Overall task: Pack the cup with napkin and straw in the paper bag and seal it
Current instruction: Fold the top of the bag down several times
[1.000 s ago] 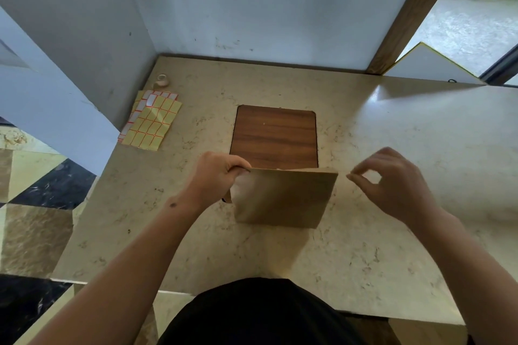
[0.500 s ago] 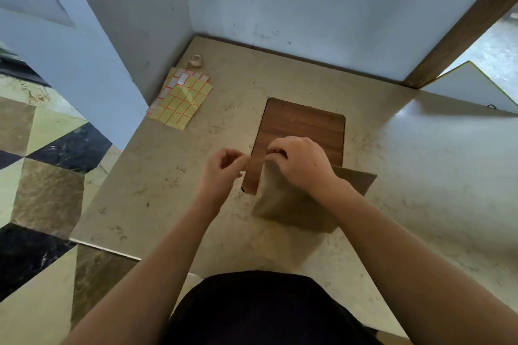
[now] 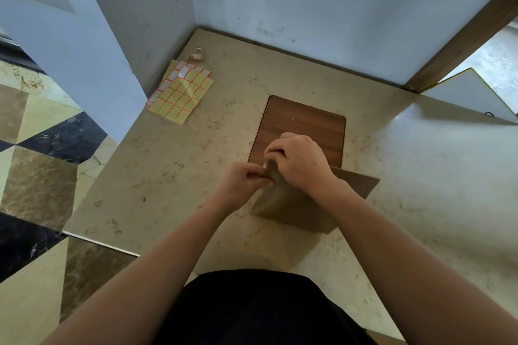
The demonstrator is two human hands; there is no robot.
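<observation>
Beige marble tabletop point(image 3: 420, 204) set into a corner of pale blue walls point(image 3: 322, 8); patterned stone floor point(image 3: 33, 176) visible at left. Dark wooden board point(image 3: 302, 126) lying flat on the tabletop, near centre. Brown paper bag point(image 3: 294, 204) standing upright on the tabletop at the near edge of the board, top folded over. Cup, napkin and straw not visible; contents of bag cannot be told.

Right hand point(image 3: 300, 162) over the top left corner of the bag, fingers curled, gripping the folded top edge. Left hand point(image 3: 241, 182) just beside it, fingers curled, thumb and fingertips pinching the same corner of the bag; small pale strip at the pinch, too small to identify. Both hands touching at the corner.

Sheets of yellow and white sticker labels with red borders point(image 3: 180, 92) lying flat at far left of the tabletop, well apart from the bag. Small roll of tape point(image 3: 197, 54) just beyond the labels, close to the wall corner.
</observation>
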